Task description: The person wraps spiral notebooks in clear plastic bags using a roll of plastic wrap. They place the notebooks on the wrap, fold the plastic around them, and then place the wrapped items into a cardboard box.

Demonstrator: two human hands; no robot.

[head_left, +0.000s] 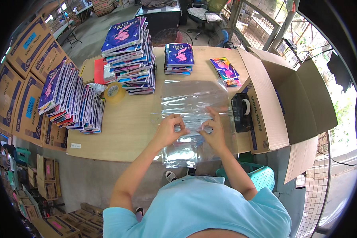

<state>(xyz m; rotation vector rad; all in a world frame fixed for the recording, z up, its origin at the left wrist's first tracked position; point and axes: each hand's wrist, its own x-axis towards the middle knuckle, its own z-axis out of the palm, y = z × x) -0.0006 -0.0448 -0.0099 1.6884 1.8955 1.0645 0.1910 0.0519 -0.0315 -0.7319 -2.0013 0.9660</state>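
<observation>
Clear plastic bags or sheets (194, 91) lie flat and shiny before me, overhanging the table's near edge. My left hand (171, 129) is closed over their middle, thumb and fingertips pinching the clear film. Close beside it, my right hand (213, 129) also pinches the film between thumb and index finger, its other fingers raised. Whether one layer or more is gripped is too fine to see. A black tape dispenser (241, 113) stands just right of the plastic. Beyond the plastic sits a short stack of purple-covered spiral notebooks (179, 57).
A tall notebook stack (125, 55) and a leaning notebook row (69, 101) fill the table's left. Yellow tape (114, 92) lies between them and the plastic. A few colourful notebooks (226, 70) lie far right. An open carton (265, 107) borders the right; closed cartons (29, 81) rise left.
</observation>
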